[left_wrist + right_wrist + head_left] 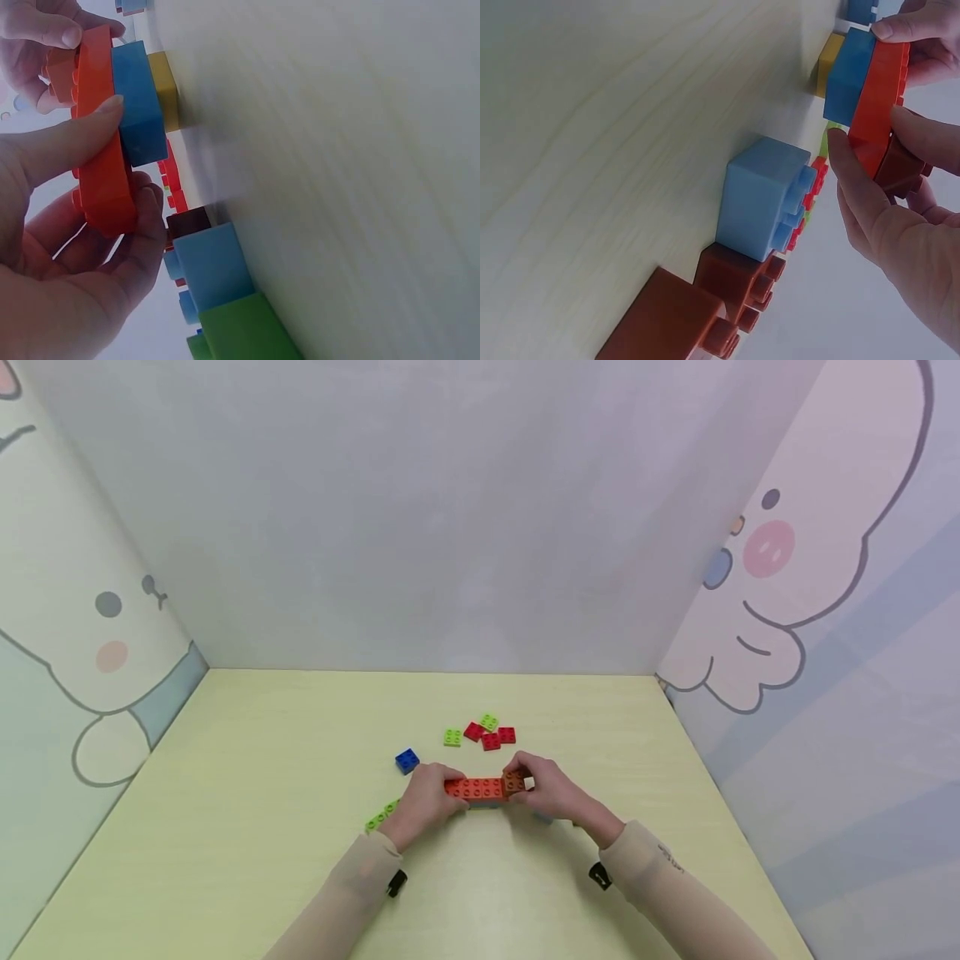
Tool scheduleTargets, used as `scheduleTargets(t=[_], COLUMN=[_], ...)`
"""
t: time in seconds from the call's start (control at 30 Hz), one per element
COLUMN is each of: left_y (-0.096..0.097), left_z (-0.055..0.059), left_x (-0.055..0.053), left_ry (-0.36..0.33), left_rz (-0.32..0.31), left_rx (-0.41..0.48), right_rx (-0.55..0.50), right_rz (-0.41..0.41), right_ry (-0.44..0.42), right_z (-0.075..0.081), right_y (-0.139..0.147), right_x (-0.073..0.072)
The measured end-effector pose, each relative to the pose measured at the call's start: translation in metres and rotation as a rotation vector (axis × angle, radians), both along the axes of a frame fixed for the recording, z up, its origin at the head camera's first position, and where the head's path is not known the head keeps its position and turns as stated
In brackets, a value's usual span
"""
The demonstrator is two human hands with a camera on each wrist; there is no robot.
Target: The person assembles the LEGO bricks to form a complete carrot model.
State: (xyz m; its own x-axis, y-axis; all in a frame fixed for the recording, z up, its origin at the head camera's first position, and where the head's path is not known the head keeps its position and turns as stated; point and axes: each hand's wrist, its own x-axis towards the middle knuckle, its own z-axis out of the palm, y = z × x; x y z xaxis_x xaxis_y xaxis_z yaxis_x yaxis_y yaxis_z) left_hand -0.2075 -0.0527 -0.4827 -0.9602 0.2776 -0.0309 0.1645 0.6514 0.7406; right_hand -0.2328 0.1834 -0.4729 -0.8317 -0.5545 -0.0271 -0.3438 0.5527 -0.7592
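A long red-orange brick lies across a blue brick, with a yellow brick under that, close to the tabletop. My left hand grips the long brick's left end, thumb on the near side and fingers on the far side. At the other end, a brown brick sits against the studded top. My right hand pinches this brown brick, and its fingertips also reach the side of the long brick in the right wrist view. The fingers partly cover both ends.
Beyond the hands lie red bricks, lime bricks and a dark blue brick. Lime bricks sit beside my left wrist. The right wrist view has a light blue brick and brown bricks nearby. Walls enclose the table.
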Motion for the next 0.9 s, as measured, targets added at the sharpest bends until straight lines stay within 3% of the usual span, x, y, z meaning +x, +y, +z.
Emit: scheduleTargets(t=[0.9], left_y=[0.0018], left_z=[0.0004], left_x=[0.0027], left_ry=[0.002], left_rz=[0.008], left_rx=[-0.015], right_rx=[-0.007], right_rz=[-0.068], right_ry=[-0.065], right_z=[-0.0011], right_y=[-0.0017], right_x=[-0.0009])
